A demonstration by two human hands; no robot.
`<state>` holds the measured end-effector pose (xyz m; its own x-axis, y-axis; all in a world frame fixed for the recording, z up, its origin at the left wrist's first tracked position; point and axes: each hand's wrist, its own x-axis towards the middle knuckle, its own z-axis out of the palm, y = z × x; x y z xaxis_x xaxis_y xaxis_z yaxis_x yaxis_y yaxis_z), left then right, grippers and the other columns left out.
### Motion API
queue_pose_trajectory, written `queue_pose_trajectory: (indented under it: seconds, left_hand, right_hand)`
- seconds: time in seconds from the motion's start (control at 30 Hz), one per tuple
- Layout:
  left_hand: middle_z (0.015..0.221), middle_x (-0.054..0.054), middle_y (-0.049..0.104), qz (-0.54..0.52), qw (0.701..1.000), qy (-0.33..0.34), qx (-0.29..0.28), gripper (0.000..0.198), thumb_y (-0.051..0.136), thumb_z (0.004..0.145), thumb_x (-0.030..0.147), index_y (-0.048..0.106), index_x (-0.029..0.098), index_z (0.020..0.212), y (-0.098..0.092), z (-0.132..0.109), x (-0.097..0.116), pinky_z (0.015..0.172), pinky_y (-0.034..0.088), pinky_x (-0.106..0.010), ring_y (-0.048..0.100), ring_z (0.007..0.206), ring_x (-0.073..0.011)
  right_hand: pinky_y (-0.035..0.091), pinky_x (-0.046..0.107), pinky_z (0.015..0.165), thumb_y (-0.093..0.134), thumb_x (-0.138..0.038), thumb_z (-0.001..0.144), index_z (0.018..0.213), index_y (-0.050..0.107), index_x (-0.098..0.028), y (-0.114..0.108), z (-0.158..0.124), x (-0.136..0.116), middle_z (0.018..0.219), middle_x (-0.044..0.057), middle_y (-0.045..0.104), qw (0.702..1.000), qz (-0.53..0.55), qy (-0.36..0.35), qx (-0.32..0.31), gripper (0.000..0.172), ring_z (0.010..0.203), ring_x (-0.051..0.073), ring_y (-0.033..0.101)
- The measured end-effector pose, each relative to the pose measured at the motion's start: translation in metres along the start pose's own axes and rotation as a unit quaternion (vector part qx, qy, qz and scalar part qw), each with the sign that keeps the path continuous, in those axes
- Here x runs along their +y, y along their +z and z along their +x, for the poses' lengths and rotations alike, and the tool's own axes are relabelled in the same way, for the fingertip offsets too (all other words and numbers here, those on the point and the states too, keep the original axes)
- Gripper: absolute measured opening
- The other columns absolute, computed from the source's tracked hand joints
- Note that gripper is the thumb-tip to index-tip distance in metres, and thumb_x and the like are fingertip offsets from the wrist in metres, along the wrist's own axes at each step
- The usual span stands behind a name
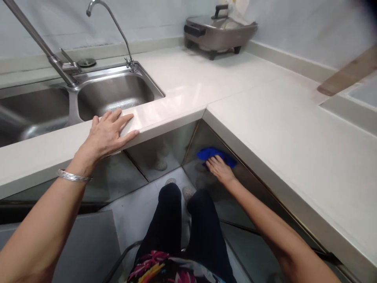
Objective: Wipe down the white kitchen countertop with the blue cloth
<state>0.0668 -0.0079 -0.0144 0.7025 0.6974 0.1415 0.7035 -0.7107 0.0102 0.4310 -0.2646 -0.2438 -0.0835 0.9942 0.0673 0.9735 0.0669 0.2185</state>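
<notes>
My left hand [107, 133] is planted on the front edge of the surface [282, 118], fingers spread and thumb out along the lip, right beside the sink [123, 89]. And down below, here's my right hand [219, 169], fingers close together and folded over the blue cloth [211, 151], holding it to the cabinet front [196, 139] just under the other wing's edge, near the inner corner. The thumb? Hidden from me, so I can't tell whether it pinches.

Why the split? I'd say the left is a prop, taking some of my weight while the right arm reaches low; the cloth is bunched beneath my fingers so that fabric, not skin, meets the panel.

Now the edges! The overhang sits just above the cloth, a ceiling for my knuckles. To the left, the two cabinet fronts meet below the inner corner, and that's a tight stop. The longer run is to the right, where the front carries on under the edge alongside my forearm. My knees [170, 193] fill the middle of the floor, so there's little slack that way. Up at the back corner, well apart from both hands, stands the lidded pan [226, 37].
</notes>
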Motion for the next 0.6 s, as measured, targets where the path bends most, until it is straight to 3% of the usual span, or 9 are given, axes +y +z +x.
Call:
queue_pose_trajectory:
  seconds: [0.1, 0.2, 0.27, 0.4, 0.5, 0.6]
  left_hand:
    - [0.158, -0.015, 0.045, -0.012, 1.0, 0.0, 0.012, 0.069, 0.038, 0.097, 0.067, 0.051, 0.025, 0.15, -0.002, -0.002, 0.004, 0.118, 0.033, -0.062, 0.041, 0.145, -0.0374]
    - [0.154, -0.015, 0.051, -0.029, 0.999, -0.006, 0.04, 0.065, 0.045, 0.096, 0.065, 0.058, 0.023, 0.144, 0.001, -0.005, 0.006, 0.117, 0.034, -0.062, 0.045, 0.142, -0.0367]
    - [0.149, -0.015, 0.056, -0.042, 0.997, -0.004, 0.069, 0.061, 0.048, 0.096, 0.061, 0.062, 0.02, 0.139, 0.007, -0.01, 0.006, 0.118, 0.037, -0.057, 0.049, 0.14, -0.0345]
    - [0.154, -0.016, 0.052, -0.041, 0.992, 0.005, 0.117, 0.058, 0.053, 0.096, 0.045, 0.057, 0.013, 0.144, 0.021, -0.044, 0.01, 0.125, 0.035, -0.049, 0.045, 0.146, -0.031]
    - [0.164, -0.018, 0.037, -0.046, 0.986, -0.006, 0.159, 0.067, 0.058, 0.092, 0.028, 0.042, 0.01, 0.155, 0.044, -0.1, 0.029, 0.132, 0.023, -0.055, 0.025, 0.158, -0.0323]
    - [0.166, -0.015, 0.035, -0.123, 0.972, -0.076, 0.187, 0.057, 0.05, 0.097, 0.028, 0.045, 0.016, 0.152, 0.089, -0.182, 0.06, 0.128, 0.034, -0.054, 0.02, 0.16, -0.0274]
  right_hand:
    - [0.031, 0.043, 0.124, 0.045, -0.007, 0.085, 0.122, 0.073, -0.017, -0.014, 0.058, 0.009, 0.123, 0.013, 0.073, 1.0, -0.021, -0.002, -0.004, 0.048, 0.127, 0.025, 0.058]
    - [0.03, 0.049, 0.125, 0.041, -0.007, 0.087, 0.123, 0.073, -0.015, -0.015, 0.074, 0.015, 0.132, 0.016, 0.07, 1.0, -0.025, -0.006, 0.005, 0.049, 0.133, 0.027, 0.055]
    - [0.031, 0.052, 0.125, 0.041, -0.007, 0.085, 0.124, 0.073, -0.012, -0.001, 0.058, 0.017, 0.134, 0.018, 0.068, 0.999, -0.006, -0.031, 0.008, 0.05, 0.135, 0.029, 0.055]
    - [0.037, 0.058, 0.121, 0.045, -0.009, 0.078, 0.12, 0.076, -0.016, 0.05, -0.01, 0.018, 0.123, 0.017, 0.074, 0.994, 0.076, -0.082, 0.006, 0.053, 0.126, 0.031, 0.063]
    - [0.044, 0.061, 0.115, 0.05, -0.013, 0.07, 0.107, 0.081, -0.023, 0.087, -0.052, 0.014, 0.116, 0.016, 0.077, 0.984, 0.142, -0.106, 0.01, 0.05, 0.118, 0.035, 0.067]
    - [0.05, 0.064, 0.106, 0.054, -0.019, 0.062, 0.095, 0.083, -0.029, 0.104, -0.064, 0.002, 0.098, 0.014, 0.079, 0.974, 0.204, -0.092, 0.043, 0.045, 0.104, 0.04, 0.072]
